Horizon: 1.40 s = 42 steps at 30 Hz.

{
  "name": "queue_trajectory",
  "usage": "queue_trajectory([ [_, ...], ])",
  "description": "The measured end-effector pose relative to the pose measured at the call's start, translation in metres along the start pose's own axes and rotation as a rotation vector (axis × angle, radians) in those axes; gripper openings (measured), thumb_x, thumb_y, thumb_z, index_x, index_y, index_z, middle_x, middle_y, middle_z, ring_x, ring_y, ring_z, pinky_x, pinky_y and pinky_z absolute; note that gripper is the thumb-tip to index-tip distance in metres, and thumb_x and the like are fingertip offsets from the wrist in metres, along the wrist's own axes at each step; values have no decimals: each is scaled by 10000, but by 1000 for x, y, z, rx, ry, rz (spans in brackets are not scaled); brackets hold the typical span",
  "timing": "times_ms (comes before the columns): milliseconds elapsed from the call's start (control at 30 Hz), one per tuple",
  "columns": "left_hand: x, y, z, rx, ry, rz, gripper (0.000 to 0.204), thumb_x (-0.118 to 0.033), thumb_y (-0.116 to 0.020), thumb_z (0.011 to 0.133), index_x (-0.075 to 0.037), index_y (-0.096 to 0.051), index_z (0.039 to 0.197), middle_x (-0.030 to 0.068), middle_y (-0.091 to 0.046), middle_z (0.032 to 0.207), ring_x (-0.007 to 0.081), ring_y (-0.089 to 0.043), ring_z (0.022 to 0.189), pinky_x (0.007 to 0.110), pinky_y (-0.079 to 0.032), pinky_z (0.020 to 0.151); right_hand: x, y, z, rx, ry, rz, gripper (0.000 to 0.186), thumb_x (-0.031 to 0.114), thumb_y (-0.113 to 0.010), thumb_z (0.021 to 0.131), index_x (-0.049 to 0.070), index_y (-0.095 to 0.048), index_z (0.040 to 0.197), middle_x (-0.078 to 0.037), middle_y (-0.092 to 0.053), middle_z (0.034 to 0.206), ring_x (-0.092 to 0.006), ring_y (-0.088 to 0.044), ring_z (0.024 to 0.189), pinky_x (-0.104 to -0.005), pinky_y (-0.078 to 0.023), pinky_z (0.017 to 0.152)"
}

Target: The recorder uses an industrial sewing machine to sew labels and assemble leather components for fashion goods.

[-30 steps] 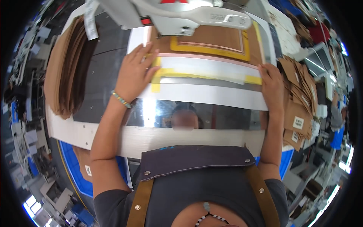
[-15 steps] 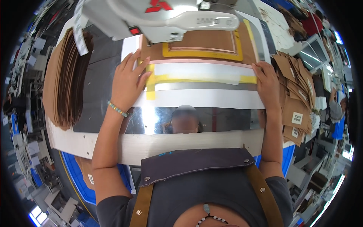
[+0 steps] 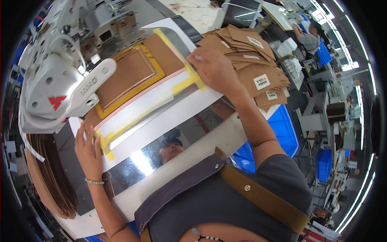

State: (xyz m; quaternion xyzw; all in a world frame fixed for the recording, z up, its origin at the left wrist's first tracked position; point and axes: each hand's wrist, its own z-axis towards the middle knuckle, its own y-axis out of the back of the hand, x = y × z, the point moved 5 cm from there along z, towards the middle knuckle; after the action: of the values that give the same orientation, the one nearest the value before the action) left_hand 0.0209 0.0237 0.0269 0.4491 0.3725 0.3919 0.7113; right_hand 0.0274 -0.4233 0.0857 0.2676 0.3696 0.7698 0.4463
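My left hand [image 3: 87,153], with spread fingers and a bead bracelet, rests on the left edge of a brown sheet [image 3: 165,48] on a white board [image 3: 141,131]. My right hand [image 3: 211,72] has its fingers curled at the sheet's right edge, by yellow tape [image 3: 181,86]; what they hold, if anything, is hidden. A yellow frame [image 3: 157,68] lies on the brown sheet, with a pink strip [image 3: 146,93] along its near side. The white-grey sewing machine [image 3: 56,84] with a long arm overhangs the sheet's left part.
Stacked brown pieces [image 3: 48,173] stand at the left, and loose labelled ones [image 3: 242,72] pile at the right. A steel strip [image 3: 143,161] crosses the near table. A blue bin [image 3: 282,129] sits below right, and a person [image 3: 310,40] works beyond.
The camera's view has turned, so the table now slants up toward the right and more of the machine shows. My hands stay at the two edges, the right one's fingers more curled.
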Motion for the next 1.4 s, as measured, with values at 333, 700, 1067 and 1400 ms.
queue_trajectory([
  [333,1,0,-2,2,1,0,418,-200,-619,1026,-118,-653,1434,112,-512,1599,382,-456,1468,493,-361,1203,-226,91,-36,377,-820,-71,226,268,-723,944,52,-754,1002,-126,-726,993,-263,-677,919,-389,-519,822],
  [700,4,-1,-4,-10,-18,8,426,-189,-677,979,-107,-672,1397,133,-527,1573,391,-511,1410,495,-409,1153,-105,37,72,-24,-270,444,230,262,-688,1032,50,-709,1121,23,-669,927,-69,-606,799,-241,-488,739],
  [1067,3,12,5,11,-48,-12,491,-185,-630,1017,-84,-578,1494,146,-542,1558,410,-470,1442,514,-377,1190,93,-163,142,227,209,196,158,133,-693,885,144,-833,954,-43,-743,1016,-263,-646,1089,-443,-520,917],
  [1400,30,-26,68,149,-176,5,373,-172,-563,1058,-31,-652,1392,229,-626,1390,476,-535,1296,506,-405,1151,93,-183,132,90,295,275,142,51,-707,795,125,-811,859,-51,-725,1003,-271,-640,1100,-454,-530,918],
])
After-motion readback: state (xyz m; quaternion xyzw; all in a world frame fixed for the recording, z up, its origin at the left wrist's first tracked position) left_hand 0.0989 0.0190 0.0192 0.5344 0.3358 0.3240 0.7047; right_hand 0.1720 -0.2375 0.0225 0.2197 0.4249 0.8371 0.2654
